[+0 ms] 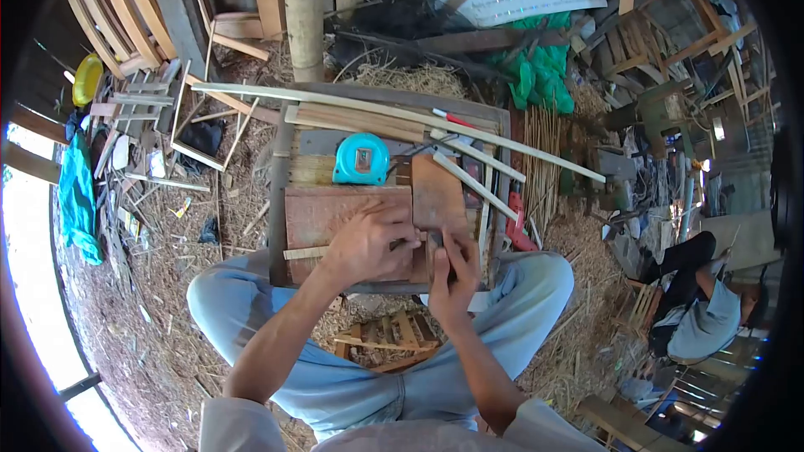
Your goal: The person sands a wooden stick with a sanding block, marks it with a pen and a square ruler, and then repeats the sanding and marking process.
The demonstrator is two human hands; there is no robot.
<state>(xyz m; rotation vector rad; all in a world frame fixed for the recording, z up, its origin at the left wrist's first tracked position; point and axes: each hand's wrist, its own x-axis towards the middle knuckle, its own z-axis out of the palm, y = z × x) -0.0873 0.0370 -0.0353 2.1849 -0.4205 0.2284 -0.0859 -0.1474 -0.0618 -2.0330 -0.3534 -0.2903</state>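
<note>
My left hand (367,243) presses flat on a thin bamboo strip (305,253) that lies across a reddish wooden board (322,209) on the low workbench. My right hand (453,272) is closed around a small dark tool, its shape hidden by the fingers, at the strip's right end near the bench's front edge. A turquoise tape measure (361,159) sits on the bench just beyond the board. A smaller brown wooden block (435,192) lies right of the board.
Long pale bamboo slats (402,117) cross the back of the bench. A red-handled tool (517,222) rests at the bench's right edge. Straw and wood scraps cover the ground. A seated person (699,310) is at right. A wooden post (303,8) stands behind.
</note>
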